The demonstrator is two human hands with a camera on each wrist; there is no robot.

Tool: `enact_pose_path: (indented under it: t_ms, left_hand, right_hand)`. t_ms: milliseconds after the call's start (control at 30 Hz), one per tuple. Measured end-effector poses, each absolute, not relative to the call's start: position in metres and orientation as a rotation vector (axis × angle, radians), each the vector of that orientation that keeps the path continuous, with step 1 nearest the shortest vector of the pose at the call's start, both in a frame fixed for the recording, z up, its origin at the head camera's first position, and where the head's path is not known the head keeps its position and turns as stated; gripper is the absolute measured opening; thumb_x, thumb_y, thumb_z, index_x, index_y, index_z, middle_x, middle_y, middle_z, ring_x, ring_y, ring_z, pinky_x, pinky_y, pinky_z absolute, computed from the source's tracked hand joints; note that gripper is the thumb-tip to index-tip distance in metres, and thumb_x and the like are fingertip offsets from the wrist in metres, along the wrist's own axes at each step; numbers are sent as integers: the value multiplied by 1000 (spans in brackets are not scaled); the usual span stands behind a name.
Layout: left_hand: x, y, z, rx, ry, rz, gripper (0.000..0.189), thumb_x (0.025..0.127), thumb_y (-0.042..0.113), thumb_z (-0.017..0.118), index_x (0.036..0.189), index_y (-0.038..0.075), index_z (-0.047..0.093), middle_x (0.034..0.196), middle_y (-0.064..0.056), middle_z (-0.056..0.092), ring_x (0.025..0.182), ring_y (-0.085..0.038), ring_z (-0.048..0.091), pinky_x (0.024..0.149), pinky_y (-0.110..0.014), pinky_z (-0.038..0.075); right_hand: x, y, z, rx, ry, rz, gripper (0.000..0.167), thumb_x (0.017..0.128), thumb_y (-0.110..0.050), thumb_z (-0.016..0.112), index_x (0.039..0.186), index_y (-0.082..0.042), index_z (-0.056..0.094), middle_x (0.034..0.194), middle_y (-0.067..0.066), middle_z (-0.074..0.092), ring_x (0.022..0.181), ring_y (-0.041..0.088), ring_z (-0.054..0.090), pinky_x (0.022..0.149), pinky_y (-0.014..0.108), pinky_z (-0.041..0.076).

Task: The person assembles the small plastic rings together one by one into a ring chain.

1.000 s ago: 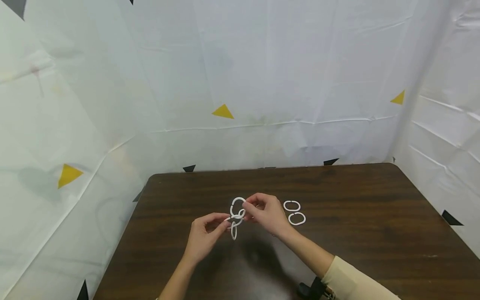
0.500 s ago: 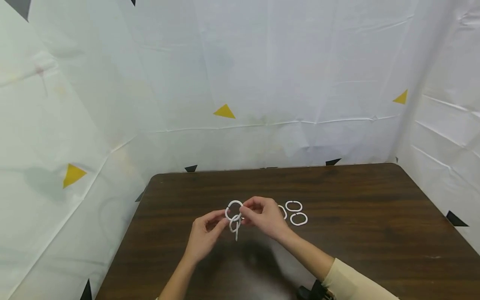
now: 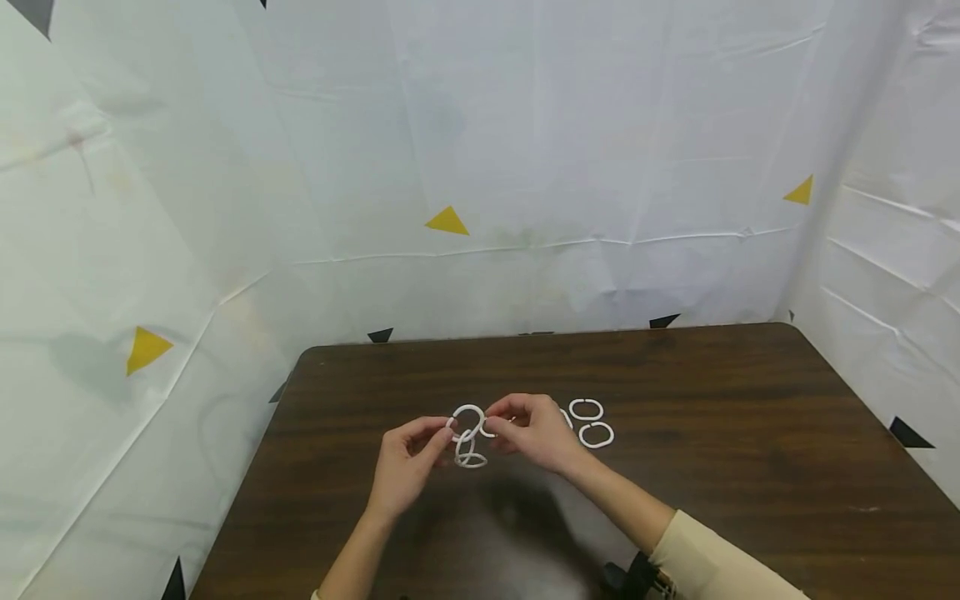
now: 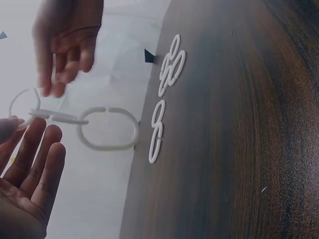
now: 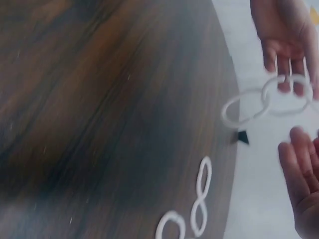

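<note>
My left hand (image 3: 401, 467) pinches the upper ring of a short chain of white plastic links, its thumb and fingertips on the ring's left side. This upper ring (image 3: 468, 407) is oval with a small gap. A middle link (image 4: 70, 119) hangs from it, almost edge-on in the left wrist view, and carries a lower link (image 4: 107, 148) with a slit in its side. Thumb and index tips of my right hand (image 3: 536, 433) are right at the upper ring's right edge; I cannot tell whether they pinch it. In the left wrist view that hand is blurred.
Several more white links lie on the dark wooden table (image 3: 712, 467), including an oval link (image 3: 596, 435) just right of my right hand. In the left wrist view two links (image 4: 155, 149) overlap end to end. White sheeting (image 3: 525, 167) rises behind the table.
The upper ring has sunk slightly, and the lower link has swung from edge-on to lying flatter. A second ago the chain hung bunched between both hands. Both hands have barely moved.
</note>
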State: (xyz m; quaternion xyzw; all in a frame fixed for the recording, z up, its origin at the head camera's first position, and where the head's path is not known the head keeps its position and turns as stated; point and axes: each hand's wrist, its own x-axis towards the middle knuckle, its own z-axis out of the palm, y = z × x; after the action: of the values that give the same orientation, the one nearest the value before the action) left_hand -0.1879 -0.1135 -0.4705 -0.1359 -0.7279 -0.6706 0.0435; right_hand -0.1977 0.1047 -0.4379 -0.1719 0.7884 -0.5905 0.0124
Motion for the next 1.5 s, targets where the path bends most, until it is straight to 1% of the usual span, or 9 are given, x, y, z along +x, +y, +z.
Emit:
enact_pose_path:
  t_ms: [133,267,433,533,733,833,1100,1300,1500]
  left_hand:
    - [-187,-113,-468,-391,-2233,-2041,16,91,5,69,104,-4,71,98,-15,72,80,-25,71,63,-46,58]
    - [-182,-112,-457,-416,-2228,-2052,14,91,1,68,103,-4,71,99,-23,70,82,-37,70,63,-45,58]
    - [-176,-110,-442,-444,-2221,-2058,13,91,0,67,102,-5,70,99,-26,70,78,-27,72,63,-44,58]
    - [-175,-110,-441,-455,-2225,-2045,14,91,1,67,103,-7,70,98,-25,70,76,-21,71,61,-41,58]
    - [-176,-110,-443,-457,-2229,-2048,16,92,1,67,104,-10,69,94,-23,70,79,-41,69,61,-40,58]
    - [-179,-112,-452,-441,-2237,-2057,16,92,1,67,105,-8,69,95,-21,71,82,-48,67,62,-41,58]
    - [-184,-114,-471,-422,-2233,-2042,18,91,11,71,104,-2,72,94,-16,72,76,-36,70,60,-37,58]
    - [-176,-112,-454,-401,-2246,-2045,14,91,1,67,103,-7,70,94,-19,72,74,-37,70,59,-39,57]
    - [-170,-110,-442,-412,-2268,-2051,15,92,0,66,104,-9,69,97,-23,71,75,-36,70,60,-39,58]
  right_hand:
    - [-203,117,-453,-729,2893,-1395,8,86,-4,72,94,-6,73,86,2,71,73,14,68,64,31,55]
    - [-206,127,-477,-1003,3196,-814,19,82,-5,74,100,-9,73,98,1,68,87,17,66,74,35,54]
    - [-209,133,-501,-1251,3185,-336,35,87,-9,69,122,-5,66,128,12,62,119,30,58,97,53,45]
    - [-207,135,-509,-1303,3133,-172,37,90,-13,66,126,-4,64,134,14,59,125,33,53,100,62,38]
    - [-206,136,-514,-1370,3185,-106,30,87,-17,70,115,-8,70,112,7,64,110,28,60,100,61,38]
    - [-206,134,-514,-1385,3234,-145,27,83,-18,73,109,-12,71,99,2,62,98,24,61,97,54,43]
    - [-205,131,-523,-1358,3262,-167,24,88,-16,66,111,-12,72,115,7,68,104,26,63,90,49,47]
    - [-207,130,-525,-1337,3350,-184,8,83,-14,68,89,-17,73,84,-3,66,81,18,65,74,40,49]
    - [-206,131,-524,-1241,3399,-110,7,78,-14,72,84,-17,71,80,-2,60,74,20,62,57,37,44]
